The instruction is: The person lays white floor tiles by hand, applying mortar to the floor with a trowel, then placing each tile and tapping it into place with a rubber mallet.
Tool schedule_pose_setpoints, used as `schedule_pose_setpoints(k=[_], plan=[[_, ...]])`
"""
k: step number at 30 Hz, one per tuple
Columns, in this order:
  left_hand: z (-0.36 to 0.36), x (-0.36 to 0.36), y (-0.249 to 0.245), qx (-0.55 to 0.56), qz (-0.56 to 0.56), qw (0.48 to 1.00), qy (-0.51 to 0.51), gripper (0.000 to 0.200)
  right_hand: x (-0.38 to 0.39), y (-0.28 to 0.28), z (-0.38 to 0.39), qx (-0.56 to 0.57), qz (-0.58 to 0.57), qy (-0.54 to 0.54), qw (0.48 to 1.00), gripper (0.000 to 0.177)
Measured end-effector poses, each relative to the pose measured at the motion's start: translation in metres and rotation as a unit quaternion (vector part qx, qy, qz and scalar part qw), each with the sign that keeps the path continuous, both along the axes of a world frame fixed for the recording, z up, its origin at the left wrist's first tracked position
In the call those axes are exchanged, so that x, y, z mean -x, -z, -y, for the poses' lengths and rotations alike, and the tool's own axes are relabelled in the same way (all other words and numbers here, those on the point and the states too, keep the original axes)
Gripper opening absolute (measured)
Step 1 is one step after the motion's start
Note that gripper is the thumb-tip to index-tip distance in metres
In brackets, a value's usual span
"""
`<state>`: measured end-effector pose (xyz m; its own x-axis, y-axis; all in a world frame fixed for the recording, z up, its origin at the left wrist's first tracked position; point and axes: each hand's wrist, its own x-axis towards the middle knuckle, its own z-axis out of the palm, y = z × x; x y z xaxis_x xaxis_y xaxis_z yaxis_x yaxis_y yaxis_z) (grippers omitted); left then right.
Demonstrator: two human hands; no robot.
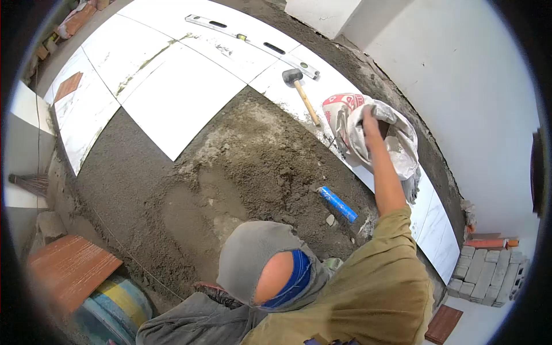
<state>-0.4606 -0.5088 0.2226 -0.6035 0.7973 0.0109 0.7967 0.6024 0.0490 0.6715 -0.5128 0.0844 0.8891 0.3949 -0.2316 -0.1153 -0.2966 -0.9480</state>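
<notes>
My right hand [371, 122] reaches out to the mouth of a white sack with red print [405, 150], and its fingers are mostly hidden at the opening. The sack rests on the white tiles at the right. To its left, a rubber mallet with a wooden handle [306, 102] lies on the tiles, beside a long silver level [259, 43]. Below the sack, a blue cylindrical object [338, 204] lies on the grey mortar [264, 158]. My left hand does not show.
White tiles [184, 92] border the mortar. A bent knee in torn grey cloth [253, 253] is at the bottom centre. Brown tile [75, 267] and a blue and yellow container [118, 307] sit lower left. Grey blocks [486, 273] are stacked right, by the white wall [466, 98].
</notes>
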Motion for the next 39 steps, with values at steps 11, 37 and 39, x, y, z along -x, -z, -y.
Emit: schedule_pose_setpoints(k=[11, 37, 39], plan=[[0.05, -0.003, 0.003, 0.05, -0.04, 0.996, -0.06, 0.069, 0.083, 0.004, -0.023, 0.193, 0.327, -0.03, 0.925, 0.039], [0.091, 0.008, -0.008, -0.031, 0.075, 0.996, 0.027, 0.052, -0.114, 0.068, 0.07, 0.073, -0.142, -0.064, 0.985, 0.046], [0.091, 0.005, -0.01, -0.026, 0.074, 0.996, 0.038, 0.05, -0.111, 0.058, 0.075, 0.053, -0.192, -0.073, 0.977, 0.044]])
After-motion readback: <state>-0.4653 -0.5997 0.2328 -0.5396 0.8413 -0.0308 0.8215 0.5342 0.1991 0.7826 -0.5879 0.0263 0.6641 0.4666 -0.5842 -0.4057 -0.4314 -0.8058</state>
